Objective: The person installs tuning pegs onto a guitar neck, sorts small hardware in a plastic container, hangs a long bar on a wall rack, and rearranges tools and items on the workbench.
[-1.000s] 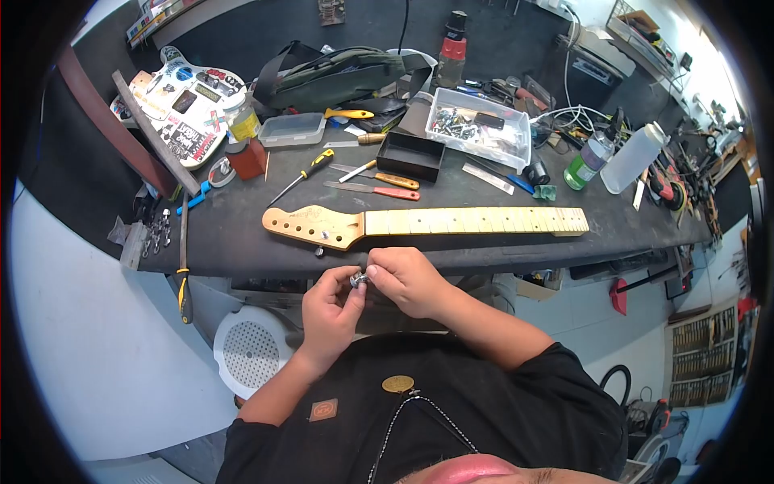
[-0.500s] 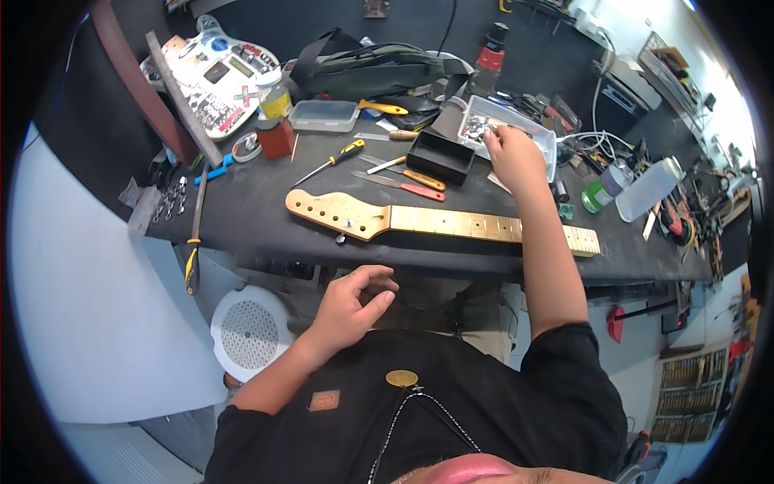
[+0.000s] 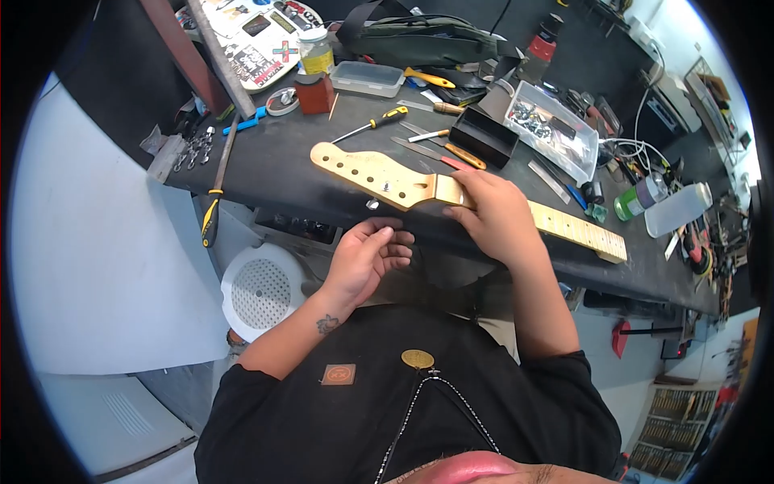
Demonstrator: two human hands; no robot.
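My right grip [image 3: 496, 214] holds the guitar neck [image 3: 576, 230] near the surface [image 3: 274, 165] edge, where a tug could drop it; whether my curled left grip [image 3: 363, 260] holds anything, I can't tell.

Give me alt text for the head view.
A person's right grip holds a guitar neck at a cluttered dark workbench; the left grip, half curled, is near the headstock. Behind lie hand tools and a clear bin.
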